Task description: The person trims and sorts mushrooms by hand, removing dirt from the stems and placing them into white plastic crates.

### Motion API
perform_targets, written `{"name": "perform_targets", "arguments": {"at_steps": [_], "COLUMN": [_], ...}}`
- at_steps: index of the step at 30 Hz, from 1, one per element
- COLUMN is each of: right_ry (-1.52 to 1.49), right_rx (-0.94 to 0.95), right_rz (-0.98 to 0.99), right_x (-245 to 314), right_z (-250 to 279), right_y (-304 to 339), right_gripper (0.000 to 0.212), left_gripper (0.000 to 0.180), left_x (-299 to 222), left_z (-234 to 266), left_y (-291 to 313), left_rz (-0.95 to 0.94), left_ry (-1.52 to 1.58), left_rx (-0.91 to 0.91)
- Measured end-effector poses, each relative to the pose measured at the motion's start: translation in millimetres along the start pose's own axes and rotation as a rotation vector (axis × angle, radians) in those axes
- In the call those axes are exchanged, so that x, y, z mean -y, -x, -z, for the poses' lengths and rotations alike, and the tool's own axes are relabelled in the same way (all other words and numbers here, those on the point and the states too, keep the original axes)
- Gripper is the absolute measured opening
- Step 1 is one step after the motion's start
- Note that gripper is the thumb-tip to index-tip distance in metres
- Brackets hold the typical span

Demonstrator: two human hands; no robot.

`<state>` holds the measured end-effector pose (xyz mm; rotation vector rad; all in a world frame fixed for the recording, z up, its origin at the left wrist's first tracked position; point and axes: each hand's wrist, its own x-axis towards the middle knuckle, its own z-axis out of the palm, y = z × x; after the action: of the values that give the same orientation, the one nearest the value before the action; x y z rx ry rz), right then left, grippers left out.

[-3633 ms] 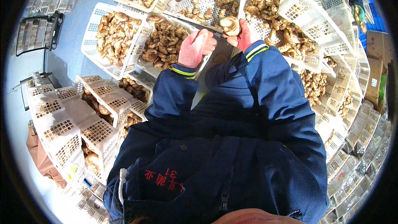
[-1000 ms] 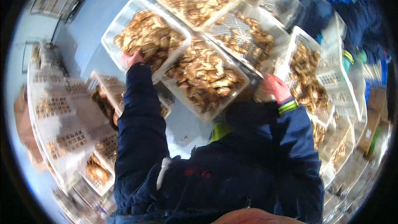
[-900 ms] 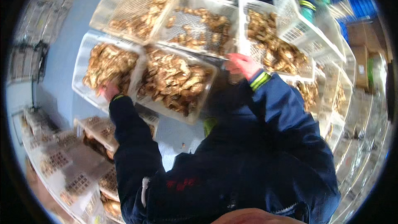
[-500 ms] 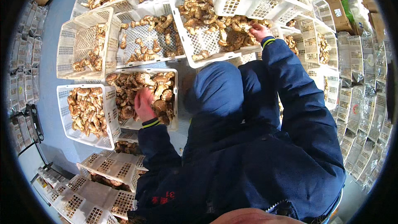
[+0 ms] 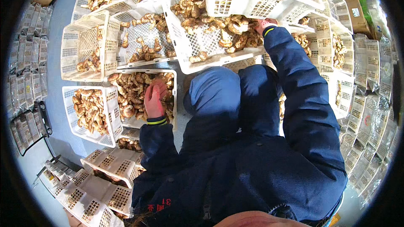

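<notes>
Blue floor, mushrooms (a brown heap), left hand above.

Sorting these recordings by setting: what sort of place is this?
Probably a mushroom packing or storage room: white crates holding mushrooms fill much of the view, on a blue floor, with cardboard boxes at upper right.

Shows red characters and a red number on the chest of the navy-blue cloth jacket; shows a small white rectangular label, too small to read, on the brown cardboard box.
</notes>
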<state>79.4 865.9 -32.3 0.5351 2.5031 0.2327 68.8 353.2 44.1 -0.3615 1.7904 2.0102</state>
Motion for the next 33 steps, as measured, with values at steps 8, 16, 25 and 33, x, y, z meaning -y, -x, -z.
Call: {"name": "perform_targets", "arguments": {"at_steps": [8,16,25,33], "right_ry": [-0.36,-1.076,-0.905,-1.324], "right_rx": [-0.494,-0.629,-0.99,-0.605], "right_rz": [0.211,0.442,0.897,0.572], "right_x": [33,129,244,230], "right_z": [47,155,182,158], "right_y": [89,203,269,232], "right_gripper": [0.03,0.028,0.026,0.02], "left_gripper": [0.024,0.028,0.027,0.032], "left_x": [-11,-39,-72,-79], "left_z": [-21,-59,-52,-6], "left_y": [9,24,26,29], "left_rz": [-0.001,-0.153,-0.123,0.095], "left_ry": [0.112,0.018,0.63,0.818], "left_rx": [0.048,0.346,0.207,0.453]}}
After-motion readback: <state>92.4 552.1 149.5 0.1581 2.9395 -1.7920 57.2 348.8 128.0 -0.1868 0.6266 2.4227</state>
